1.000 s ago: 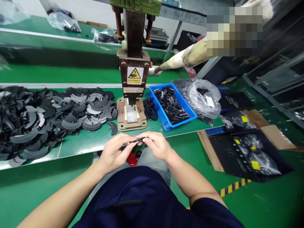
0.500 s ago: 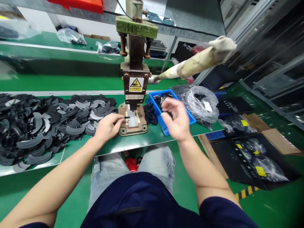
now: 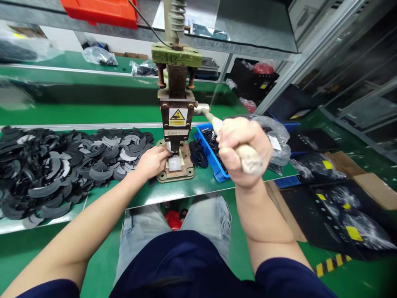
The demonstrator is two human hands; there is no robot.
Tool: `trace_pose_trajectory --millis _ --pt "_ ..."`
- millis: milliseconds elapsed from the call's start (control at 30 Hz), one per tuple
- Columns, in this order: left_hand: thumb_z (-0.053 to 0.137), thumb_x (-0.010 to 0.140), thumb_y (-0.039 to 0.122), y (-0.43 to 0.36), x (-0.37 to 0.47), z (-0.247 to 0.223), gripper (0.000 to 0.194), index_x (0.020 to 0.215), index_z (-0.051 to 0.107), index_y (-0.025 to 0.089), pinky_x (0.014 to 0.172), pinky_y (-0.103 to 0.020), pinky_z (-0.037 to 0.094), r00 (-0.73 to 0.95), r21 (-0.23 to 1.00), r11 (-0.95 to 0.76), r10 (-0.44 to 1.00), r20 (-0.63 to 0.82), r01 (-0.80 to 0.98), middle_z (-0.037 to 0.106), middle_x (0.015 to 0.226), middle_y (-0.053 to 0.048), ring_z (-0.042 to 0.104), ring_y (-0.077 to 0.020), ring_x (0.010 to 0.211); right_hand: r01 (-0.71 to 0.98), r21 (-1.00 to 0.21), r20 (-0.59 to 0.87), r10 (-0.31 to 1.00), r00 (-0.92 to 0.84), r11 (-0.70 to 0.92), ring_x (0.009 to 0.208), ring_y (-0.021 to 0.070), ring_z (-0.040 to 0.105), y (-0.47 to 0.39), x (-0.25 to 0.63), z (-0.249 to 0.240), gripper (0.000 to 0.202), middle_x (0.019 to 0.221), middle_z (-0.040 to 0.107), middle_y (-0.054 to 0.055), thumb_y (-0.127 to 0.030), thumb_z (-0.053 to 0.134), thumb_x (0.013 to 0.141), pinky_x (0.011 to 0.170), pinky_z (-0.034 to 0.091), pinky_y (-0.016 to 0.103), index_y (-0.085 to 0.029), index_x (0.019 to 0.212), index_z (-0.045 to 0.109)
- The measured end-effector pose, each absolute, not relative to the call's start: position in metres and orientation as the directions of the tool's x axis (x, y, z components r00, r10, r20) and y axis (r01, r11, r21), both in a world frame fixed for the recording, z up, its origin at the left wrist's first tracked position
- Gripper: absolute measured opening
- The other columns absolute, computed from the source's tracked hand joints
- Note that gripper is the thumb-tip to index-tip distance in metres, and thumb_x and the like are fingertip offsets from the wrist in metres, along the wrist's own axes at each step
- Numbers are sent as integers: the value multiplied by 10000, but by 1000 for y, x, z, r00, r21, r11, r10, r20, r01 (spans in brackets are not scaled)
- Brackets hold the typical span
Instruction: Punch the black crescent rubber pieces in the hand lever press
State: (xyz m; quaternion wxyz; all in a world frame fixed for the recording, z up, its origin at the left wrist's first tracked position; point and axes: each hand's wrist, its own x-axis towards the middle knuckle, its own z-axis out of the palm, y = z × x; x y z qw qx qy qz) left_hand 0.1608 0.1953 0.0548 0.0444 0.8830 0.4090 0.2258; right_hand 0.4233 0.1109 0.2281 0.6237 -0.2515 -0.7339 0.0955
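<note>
A lever press (image 3: pixel 177 99) with a yellow warning sticker stands on the green bench in front of me. My right hand (image 3: pixel 243 149) is wrapped round its tape-covered lever (image 3: pixel 249 160), whose end sticks out of my fist. At the press base (image 3: pixel 189 174), my left hand (image 3: pixel 153 163) has its fingers pinched together beside the ram tip. The small black part (image 3: pixel 174 154) at those fingertips lies under the ram and is mostly hidden. A pale block (image 3: pixel 175 164) sits on the base just in front of it.
Many black curved pieces (image 3: pixel 46 186) are heaped at left. Right of the press are a small dark pile (image 3: pixel 198 154), a blue bin (image 3: pixel 221 176) holding black parts, and a clear plastic bag (image 3: pixel 276 132). An orange bin (image 3: pixel 102 12) sits on the shelf above.
My right hand, open over the blue bin before, has closed round the lever and pulled it down towards me. The ram is lower. My left hand has moved slightly right, closer under the ram.
</note>
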Motion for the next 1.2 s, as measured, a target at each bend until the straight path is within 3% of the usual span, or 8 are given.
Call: trace_pose_trajectory --millis 100,233,400,567,800,1000,1133,1200 --pt "455 1049 229 199 160 56 353 1169 784 180 988 -435 550 569 283 -671 736 367 685 766 1196 -136 698 -288 1099 301 -374 885 434 -166 877 864 198 700 100 430 188 182 745 644 -21 -373 713 928 967 632 520 -292 790 626" --pt "433 1064 216 194 146 62 347 1198 752 186 1016 -438 525 549 308 -659 746 377 686 772 1221 -118 688 -281 1136 373 -353 901 419 -111 858 906 205 733 94 430 146 152 750 677 -37 -331 710 897 1084 588 577 -311 778 618" --pt "546 1060 340 132 117 54 268 1219 705 194 972 -475 505 374 272 -510 825 423 816 763 1228 -135 678 -324 1122 390 -333 925 379 -43 859 870 220 731 99 424 132 167 701 651 -39 -373 707 904 1097 575 614 -327 778 606" --pt "644 1024 417 57 109 25 399 1362 641 206 995 -519 513 431 250 -521 838 335 816 680 1440 -186 659 -377 1232 409 -326 934 357 0 853 844 226 720 101 422 131 197 689 643 -31 -384 697 913 1060 591 621 -317 763 588" --pt "659 1031 404 41 76 21 209 1120 655 215 1018 -476 567 536 364 -594 805 255 718 727 1185 -149 697 -325 1196 431 -325 930 367 -16 842 846 236 720 101 423 129 193 691 640 -30 -405 688 913 1065 582 638 -322 780 575" --pt "603 1059 365 43 62 21 439 1476 586 228 1030 -500 596 609 336 -642 764 212 689 699 1292 -175 698 -334 1209 360 -344 928 373 -12 867 902 225 713 99 421 133 139 739 654 -32 -337 697 904 1110 556 623 -317 807 599" --pt "568 1058 243 42 50 27 410 1457 642 292 1034 -475 602 647 306 -691 722 246 655 722 1135 -127 706 -314 1205 394 -346 925 380 -12 852 875 227 721 98 422 133 155 723 651 -37 -351 688 905 1083 574 624 -317 799 581" --pt "578 1031 180 44 39 35 420 1410 688 324 1027 -471 596 659 227 -723 690 301 653 735 1071 -106 716 -307 1181 422 -345 923 385 -12 838 859 236 726 98 422 132 159 708 646 -37 -377 674 910 1069 583 633 -325 801 570"
